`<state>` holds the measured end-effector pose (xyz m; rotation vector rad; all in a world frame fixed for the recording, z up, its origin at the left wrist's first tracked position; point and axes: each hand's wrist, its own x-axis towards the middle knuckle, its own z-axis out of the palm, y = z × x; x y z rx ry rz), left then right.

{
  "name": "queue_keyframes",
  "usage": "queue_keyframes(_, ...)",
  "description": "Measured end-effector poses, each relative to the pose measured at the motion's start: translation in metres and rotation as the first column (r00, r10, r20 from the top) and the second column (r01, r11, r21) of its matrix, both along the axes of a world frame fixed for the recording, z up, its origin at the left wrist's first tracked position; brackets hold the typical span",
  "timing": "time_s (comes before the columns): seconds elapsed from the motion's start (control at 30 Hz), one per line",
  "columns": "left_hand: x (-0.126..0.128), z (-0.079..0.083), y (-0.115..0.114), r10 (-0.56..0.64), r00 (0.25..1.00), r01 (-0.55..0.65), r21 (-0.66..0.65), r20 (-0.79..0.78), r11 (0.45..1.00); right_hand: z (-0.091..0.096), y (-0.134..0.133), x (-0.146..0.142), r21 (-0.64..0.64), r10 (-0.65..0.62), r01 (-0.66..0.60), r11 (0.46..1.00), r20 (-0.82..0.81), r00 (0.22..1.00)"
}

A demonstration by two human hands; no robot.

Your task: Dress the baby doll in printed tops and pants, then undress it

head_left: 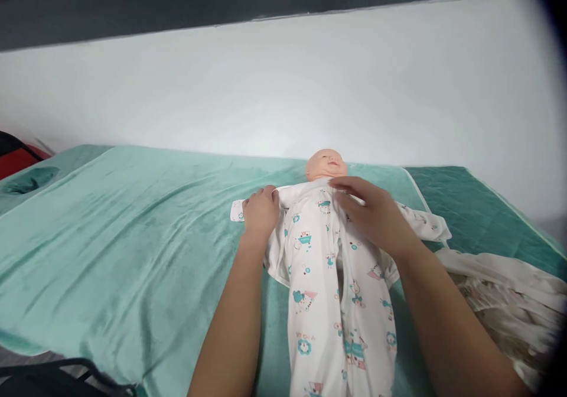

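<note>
A bald baby doll [326, 165] lies on its back on a light green cloth [133, 249], its head toward the wall. It is in a white long-sleeved top [427, 224] with small prints. White printed baby trousers [310, 279] stretch over its front toward me, a dark gap between the legs. At the doll's sleeve on the left, my left hand [262, 211] has its fingers curled around the fabric. My right hand [372, 214] is over the upper chest below the chin, thumb and fingers apart and slightly blurred. Whether it touches the cloth there I cannot tell.
Rumpled white cloth [509, 290] lies at the right, near my forearm. Behind the doll rises a white wall [221, 96]. A darker green quilted surface [469, 208] shows at the right, a red and black object [18, 155] at the far left, and a black strap [66, 363] at lower left.
</note>
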<state>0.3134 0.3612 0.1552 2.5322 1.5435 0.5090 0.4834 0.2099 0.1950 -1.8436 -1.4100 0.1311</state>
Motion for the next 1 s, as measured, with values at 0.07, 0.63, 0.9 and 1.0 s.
queue_keyframes(0.07, -0.001, 0.0, 0.001, -0.01, 1.0, 0.01, -0.001, 0.008, 1.0, 0.016, 0.03, -0.02, -0.209, 0.189, -0.138, 0.968, 0.248, 0.95)
queue_keyframes(0.63, -0.014, 0.002, 0.004, -0.053, 0.978, 0.055, -0.001, 0.202, 0.999, 0.035, 0.092, -0.045, -0.62, 0.417, -0.022, 0.784, 0.5, 0.759)
queue_keyframes(0.9, -0.022, 0.0, 0.01, 0.027, 0.969, -0.003, -0.096, 0.246, 0.995, 0.05, 0.063, -0.008, -0.481, 0.235, 0.045, 0.876, 0.506, 0.83)
queue_keyframes(1.0, -0.025, 0.0, 0.013, 0.018, 0.971, -0.001, -0.072, 0.237, 0.997, 0.056, 0.053, 0.002, -0.43, 0.141, 0.094, 0.898, 0.483, 0.864)
